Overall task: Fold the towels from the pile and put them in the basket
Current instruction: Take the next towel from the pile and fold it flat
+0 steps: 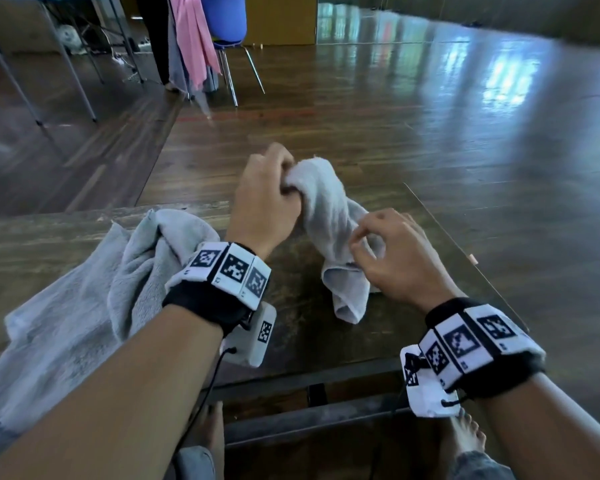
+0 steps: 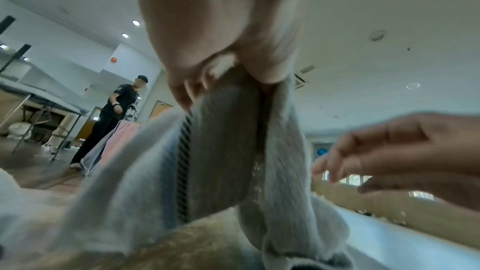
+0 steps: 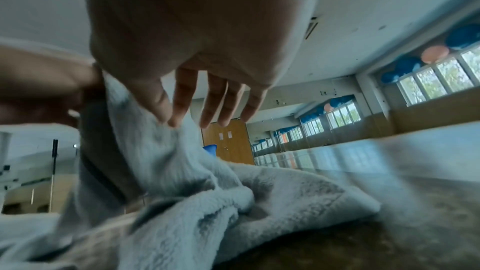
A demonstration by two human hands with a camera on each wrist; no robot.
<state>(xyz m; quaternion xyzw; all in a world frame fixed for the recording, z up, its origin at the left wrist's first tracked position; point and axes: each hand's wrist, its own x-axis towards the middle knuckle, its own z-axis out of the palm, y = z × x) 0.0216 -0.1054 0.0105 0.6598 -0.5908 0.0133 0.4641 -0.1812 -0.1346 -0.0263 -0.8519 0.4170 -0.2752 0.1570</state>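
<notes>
A small light grey towel (image 1: 329, 216) hangs bunched over the dark wooden table (image 1: 302, 341), its lower end resting on the top. My left hand (image 1: 267, 195) grips its upper end in a fist, lifted above the table. My right hand (image 1: 361, 244) is at the towel's middle, where thumb and index finger pinch a fold and the other fingers stay loose. The left wrist view shows the towel (image 2: 221, 151) hanging from my left hand (image 2: 221, 52). The right wrist view shows my right hand (image 3: 170, 122) at the towel (image 3: 161, 161). A rumpled grey pile (image 1: 77, 299) lies to the left. No basket is in view.
The table's right edge (image 1: 465, 258) runs close to my right hand, with wooden floor beyond it. A blue chair (image 1: 222, 19) with pink cloth (image 1: 191, 39) stands far back, beside folding-table legs (image 1: 73, 74). A person in black (image 2: 114, 114) stands in the room.
</notes>
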